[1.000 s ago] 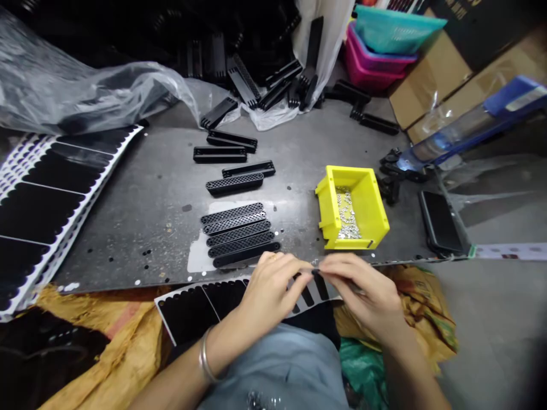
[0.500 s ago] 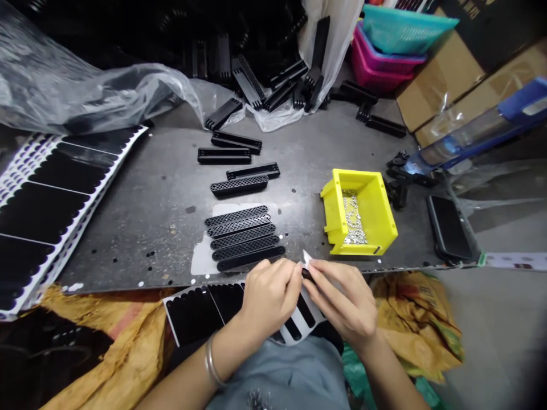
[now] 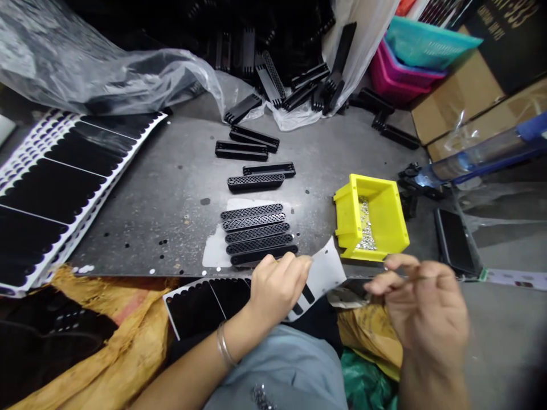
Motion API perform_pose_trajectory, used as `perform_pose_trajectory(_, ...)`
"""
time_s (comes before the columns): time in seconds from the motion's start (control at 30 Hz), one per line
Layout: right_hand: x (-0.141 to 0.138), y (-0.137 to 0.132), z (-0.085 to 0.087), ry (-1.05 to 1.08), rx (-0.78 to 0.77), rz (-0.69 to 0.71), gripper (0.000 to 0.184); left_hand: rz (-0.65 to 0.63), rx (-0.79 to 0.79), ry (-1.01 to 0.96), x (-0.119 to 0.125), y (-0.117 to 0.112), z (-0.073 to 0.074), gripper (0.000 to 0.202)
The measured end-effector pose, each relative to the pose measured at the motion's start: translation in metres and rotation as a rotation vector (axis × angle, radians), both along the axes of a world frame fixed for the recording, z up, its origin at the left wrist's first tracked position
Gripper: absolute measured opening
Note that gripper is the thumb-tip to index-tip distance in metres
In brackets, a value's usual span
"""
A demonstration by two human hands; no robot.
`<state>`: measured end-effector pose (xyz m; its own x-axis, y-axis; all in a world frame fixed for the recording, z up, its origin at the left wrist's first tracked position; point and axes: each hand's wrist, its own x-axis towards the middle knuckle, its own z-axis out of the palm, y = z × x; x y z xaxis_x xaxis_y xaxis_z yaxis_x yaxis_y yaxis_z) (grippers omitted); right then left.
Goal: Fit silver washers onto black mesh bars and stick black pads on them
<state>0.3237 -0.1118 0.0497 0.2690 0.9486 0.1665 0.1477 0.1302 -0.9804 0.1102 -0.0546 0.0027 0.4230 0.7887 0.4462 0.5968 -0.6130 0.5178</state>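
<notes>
My left hand [image 3: 277, 287] is closed on a backing sheet of black stickers [image 3: 325, 267], whose white, partly peeled end curls up to the right of my knuckles. The sheet's filled part, with black rounded strips [image 3: 194, 310], lies over my lap to the left. My right hand [image 3: 421, 296] hangs off to the right, slightly blurred, in front of the yellow bin [image 3: 352, 213]. Its thumb and forefinger are apart, with nothing clear between them. Several black textured plastic bars [image 3: 256, 233] lie in a row on the table beyond my left hand.
More black plastic parts [image 3: 248, 151] lie farther back, near a clear plastic bag [image 3: 171, 74]. Stacked sticker sheets [image 3: 77, 171] cover the left side. The yellow bin holds small metal pieces [image 3: 366, 233]. A phone [image 3: 455, 239] rests at the right edge, below a blue-handled tool [image 3: 478, 154].
My right hand has left my left hand and swung right, past the bin's front. The sheet's white end now stands up beside my left hand. The camera view has shifted slightly.
</notes>
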Motion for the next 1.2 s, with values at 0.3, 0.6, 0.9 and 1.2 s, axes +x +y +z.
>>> perform_pose_trajectory(0.3,-0.101,0.087,-0.028,-0.796,0.344,0.461,0.038,0.416,-0.252,-0.083,-0.102,0.007,0.000,0.006)
perform_pose_trajectory(0.6,-0.124,0.114,-0.036,-0.878,0.363,0.669,0.016,0.430,-0.410,-0.186,-0.115,0.019,-0.011,0.017)
perform_pose_trajectory(0.9,-0.083,0.103,-0.026,-0.758,0.121,0.601,0.021,0.428,-0.491,-0.195,-0.117,0.025,-0.013,0.021)
perform_pose_trajectory(1.2,-0.065,0.105,-0.040,-0.612,0.132,0.542,0.016,0.393,-0.433,-0.162,-0.123,0.029,-0.014,0.020)
